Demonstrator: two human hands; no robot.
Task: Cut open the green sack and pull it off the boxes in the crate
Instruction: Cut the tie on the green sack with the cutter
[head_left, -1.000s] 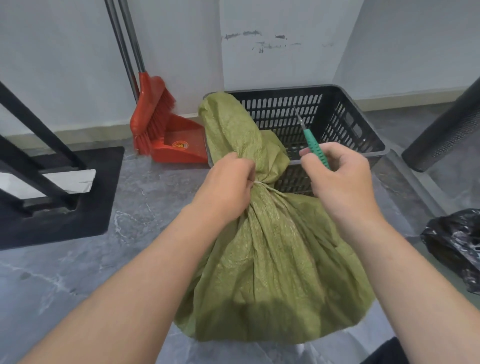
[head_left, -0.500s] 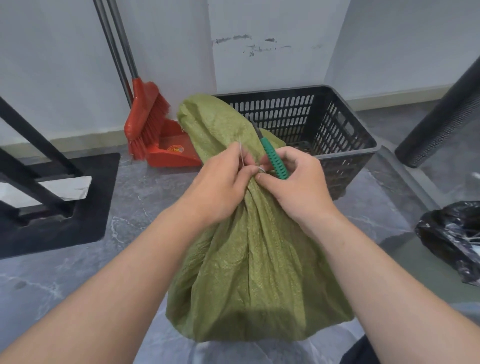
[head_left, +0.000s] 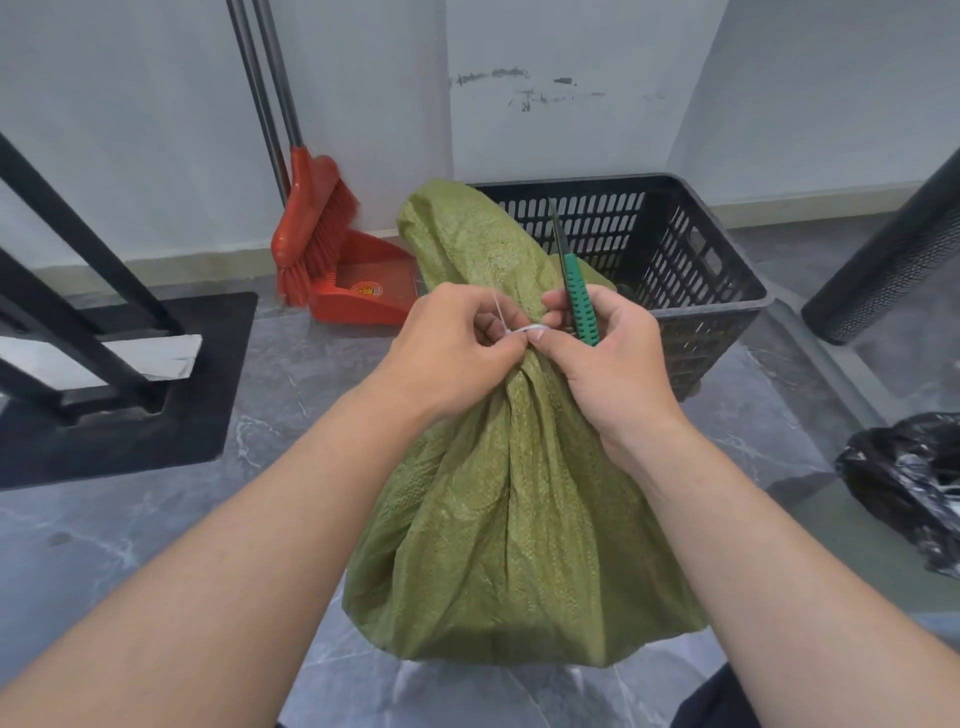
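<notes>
A bulging green woven sack (head_left: 514, 540) stands on the grey floor in front of me, its neck bunched and bound by a white tie (head_left: 527, 329). My left hand (head_left: 457, 343) pinches the tie and the sack's neck from the left. My right hand (head_left: 602, 353) pinches the tie from the right while it holds a green-handled knife (head_left: 576, 299), blade pointing up and away. A black slatted plastic crate (head_left: 691, 270) stands just behind the sack. What the sack contains is hidden.
A red broom (head_left: 311, 228) and red dustpan (head_left: 363, 291) lean at the wall behind the sack. A black metal stand on a black base plate (head_left: 130, 384) is at the left. A black perforated tube (head_left: 893, 249) and a black plastic bag (head_left: 909, 483) lie at the right.
My right hand, with the knife, came in from the right to the sack's neck and now pinches the white tie together with my left hand. The sack has stayed in place.
</notes>
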